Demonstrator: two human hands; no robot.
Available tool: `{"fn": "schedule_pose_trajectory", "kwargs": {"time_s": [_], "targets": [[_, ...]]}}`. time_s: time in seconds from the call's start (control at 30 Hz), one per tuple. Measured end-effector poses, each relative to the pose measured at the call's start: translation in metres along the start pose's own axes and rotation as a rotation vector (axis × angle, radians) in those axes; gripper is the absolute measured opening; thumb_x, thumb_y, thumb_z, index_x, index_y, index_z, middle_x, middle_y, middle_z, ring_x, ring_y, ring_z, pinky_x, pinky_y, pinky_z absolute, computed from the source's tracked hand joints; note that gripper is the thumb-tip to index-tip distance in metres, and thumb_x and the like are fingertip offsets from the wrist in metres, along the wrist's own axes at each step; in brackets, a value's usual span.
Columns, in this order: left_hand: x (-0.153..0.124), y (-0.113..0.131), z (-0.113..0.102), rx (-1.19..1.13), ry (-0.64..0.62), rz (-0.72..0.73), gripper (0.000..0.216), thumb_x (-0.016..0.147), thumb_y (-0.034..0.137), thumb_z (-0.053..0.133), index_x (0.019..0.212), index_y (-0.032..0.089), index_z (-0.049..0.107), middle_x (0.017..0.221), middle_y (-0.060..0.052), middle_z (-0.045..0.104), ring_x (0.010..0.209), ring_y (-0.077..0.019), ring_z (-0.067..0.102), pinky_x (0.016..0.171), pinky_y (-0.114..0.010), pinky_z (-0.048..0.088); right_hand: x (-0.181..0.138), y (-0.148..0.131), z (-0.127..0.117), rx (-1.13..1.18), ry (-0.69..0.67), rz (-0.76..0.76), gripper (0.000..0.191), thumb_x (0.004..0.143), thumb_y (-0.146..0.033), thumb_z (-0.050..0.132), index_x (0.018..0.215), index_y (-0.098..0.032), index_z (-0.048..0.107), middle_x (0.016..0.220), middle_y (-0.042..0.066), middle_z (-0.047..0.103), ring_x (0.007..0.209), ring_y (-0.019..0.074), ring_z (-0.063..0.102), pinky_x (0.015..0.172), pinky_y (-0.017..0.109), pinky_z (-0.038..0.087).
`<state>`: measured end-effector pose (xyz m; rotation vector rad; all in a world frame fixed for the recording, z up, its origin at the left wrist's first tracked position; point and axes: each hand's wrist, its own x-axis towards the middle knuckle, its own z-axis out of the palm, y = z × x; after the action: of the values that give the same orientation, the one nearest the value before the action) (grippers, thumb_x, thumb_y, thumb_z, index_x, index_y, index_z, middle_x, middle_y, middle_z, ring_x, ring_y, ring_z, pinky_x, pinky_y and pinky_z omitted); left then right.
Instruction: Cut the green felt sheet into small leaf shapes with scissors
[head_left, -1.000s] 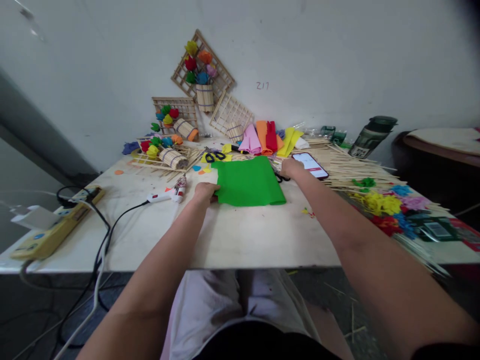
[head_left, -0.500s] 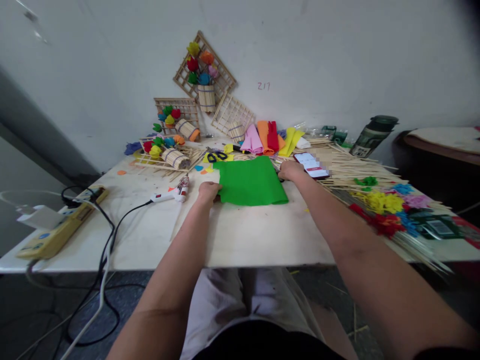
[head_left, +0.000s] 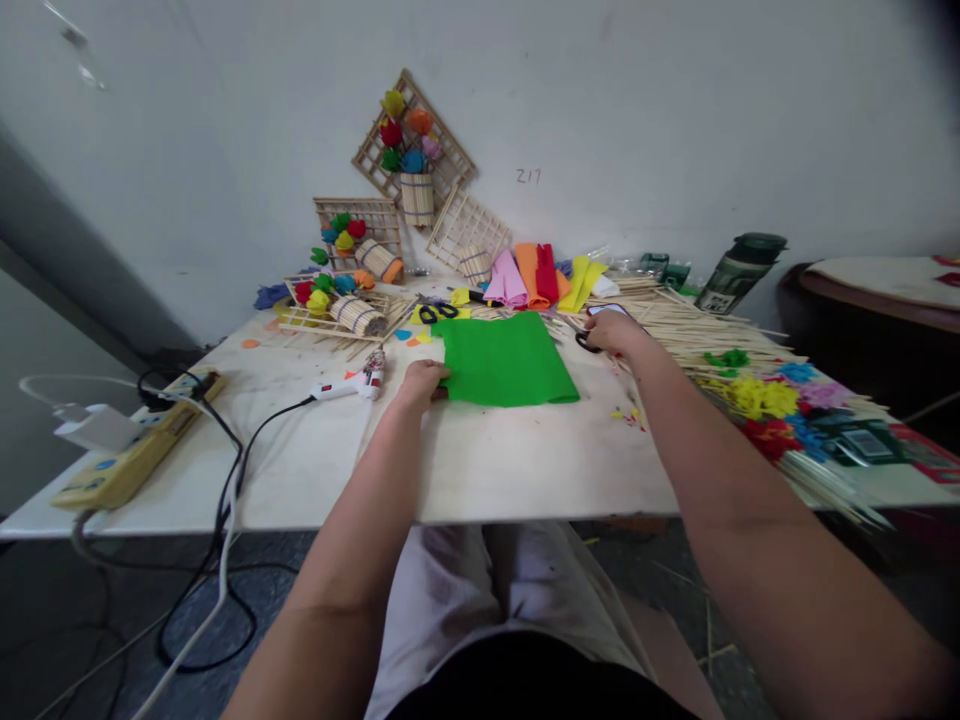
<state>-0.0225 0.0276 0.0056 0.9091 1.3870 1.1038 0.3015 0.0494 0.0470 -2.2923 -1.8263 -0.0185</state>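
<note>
"In the head view, where's the green sheet (head_left: 510, 360)?"
"On the white surface (head_left: 510, 470), spread out between the two hands, its near right corner curling a little."
"And the left hand (head_left: 424, 382)?"
"Its grip is pinching the sheet's left edge. A glue gun (head_left: 339, 388) lies further left."
"The right hand (head_left: 613, 331)?"
"Grip closed on the black-handled scissors (head_left: 586, 343), just right of the sheet."

phone (head_left: 607, 307), two o'clock of green sheet (head_left: 510, 362): mostly hidden by right hand (head_left: 613, 330); scissors (head_left: 583, 344) partly covered too. left hand (head_left: 424, 382), nine o'clock: some fingers hidden. scraps (head_left: 628, 415), four o'clock: too small.
</note>
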Motion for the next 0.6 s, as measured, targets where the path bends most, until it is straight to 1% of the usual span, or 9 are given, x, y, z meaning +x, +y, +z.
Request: {"fn": "schedule_pose_trajectory", "kwargs": {"time_s": [0.03, 0.13, 0.2, 0.23, 0.3, 0.37, 0.43, 0.53, 0.6], "targets": [[0.000, 0.000, 0.000, -0.006, -0.016, 0.002, 0.022, 0.059, 0.000, 0.067, 0.064, 0.016, 0.053, 0.051, 0.003, 0.052, 0.046, -0.0118, 0.053, 0.051, -0.025, 0.046, -0.004, 0.001, -0.002, 0.012, -0.027, 0.039, 0.022, 0.074, -0.032, 0.069, 0.090, -0.018, 0.075, 0.080, 0.010, 0.073, 0.078, 0.0232, 0.069, 0.067, 0.029, 0.048], [0.000, -0.001, -0.001, 0.001, -0.033, 0.013, 0.024, 0.059, -0.001, 0.069, 0.064, 0.016, 0.053, 0.051, 0.003, 0.052, 0.045, -0.0105, 0.051, 0.049, -0.024, 0.044, -0.019, -0.006, -0.006, 0.081, -0.030, 0.112, 0.033, 0.078, -0.042, 0.065, 0.099, -0.018, 0.074, 0.087, 0.011, 0.074, 0.084, 0.0249, 0.068, 0.066, 0.029, 0.047], [-0.001, -0.001, -0.001, 0.004, -0.048, 0.013, 0.024, 0.060, -0.001, 0.070, 0.066, 0.016, 0.053, 0.051, 0.003, 0.053, 0.044, -0.0100, 0.051, 0.048, -0.023, 0.043, -0.031, -0.016, -0.005, 0.117, -0.007, 0.143, 0.037, 0.083, -0.048, 0.058, 0.101, -0.019, 0.074, 0.089, 0.011, 0.074, 0.091, 0.0264, 0.068, 0.070, 0.031, 0.047], [-0.002, -0.001, -0.001, 0.000, -0.058, 0.010, 0.024, 0.061, -0.001, 0.069, 0.068, 0.015, 0.054, 0.052, 0.003, 0.054, 0.044, -0.0101, 0.052, 0.048, -0.023, 0.044, -0.037, -0.021, -0.003, 0.136, 0.002, 0.132, 0.040, 0.085, -0.050, 0.053, 0.103, -0.020, 0.073, 0.093, 0.011, 0.074, 0.094, 0.0270, 0.068, 0.071, 0.031, 0.047], [-0.005, -0.001, -0.001, -0.005, -0.080, -0.001, 0.023, 0.063, -0.001, 0.068, 0.071, 0.015, 0.054, 0.054, 0.002, 0.057, 0.045, -0.0107, 0.055, 0.049, -0.023, 0.045, -0.047, -0.029, 0.003, 0.146, 0.023, 0.104, 0.048, 0.085, -0.057, 0.051, 0.110, -0.020, 0.071, 0.103, 0.013, 0.073, 0.102, 0.0296, 0.066, 0.076, 0.034, 0.047], [-0.009, 0.000, -0.001, -0.002, -0.108, -0.007, 0.023, 0.065, -0.002, 0.067, 0.073, 0.015, 0.054, 0.055, 0.002, 0.059, 0.046, -0.0110, 0.056, 0.050, -0.023, 0.047, -0.056, -0.034, 0.010, 0.125, 0.075, 0.138, 0.058, 0.082, -0.062, 0.053, 0.118, -0.019, 0.066, 0.111, 0.017, 0.070, 0.107, 0.0321, 0.064, 0.080, 0.037, 0.047], [-0.012, 0.000, -0.001, 0.012, -0.123, -0.009, 0.023, 0.066, -0.002, 0.067, 0.074, 0.015, 0.054, 0.055, 0.002, 0.059, 0.045, -0.0104, 0.056, 0.050, -0.023, 0.047, -0.063, -0.036, 0.016, 0.104, 0.087, 0.150, 0.061, 0.082, -0.063, 0.054, 0.122, -0.017, 0.063, 0.113, 0.019, 0.069, 0.109, 0.0335, 0.063, 0.083, 0.039, 0.046], [-0.014, 0.001, 0.000, 0.033, -0.115, -0.009, 0.023, 0.065, -0.003, 0.068, 0.071, 0.014, 0.053, 0.053, 0.003, 0.057, 0.043, -0.0090, 0.054, 0.049, -0.021, 0.045, -0.070, -0.039, 0.021, 0.086, 0.027, 0.133, 0.060, 0.081, -0.061, 0.056, 0.120, -0.016, 0.063, 0.114, 0.020, 0.068, 0.109, 0.0347, 0.063, 0.084, 0.041, 0.046], [-0.014, 0.002, 0.000, 0.040, -0.113, -0.008, 0.024, 0.065, -0.003, 0.069, 0.070, 0.014, 0.054, 0.053, 0.004, 0.057, 0.042, -0.0082, 0.053, 0.048, -0.020, 0.044, -0.073, -0.043, 0.023, 0.076, 0.002, 0.114, 0.057, 0.080, -0.057, 0.061, 0.121, -0.017, 0.062, 0.116, 0.020, 0.068, 0.110, 0.0346, 0.062, 0.085, 0.042, 0.046]]}}
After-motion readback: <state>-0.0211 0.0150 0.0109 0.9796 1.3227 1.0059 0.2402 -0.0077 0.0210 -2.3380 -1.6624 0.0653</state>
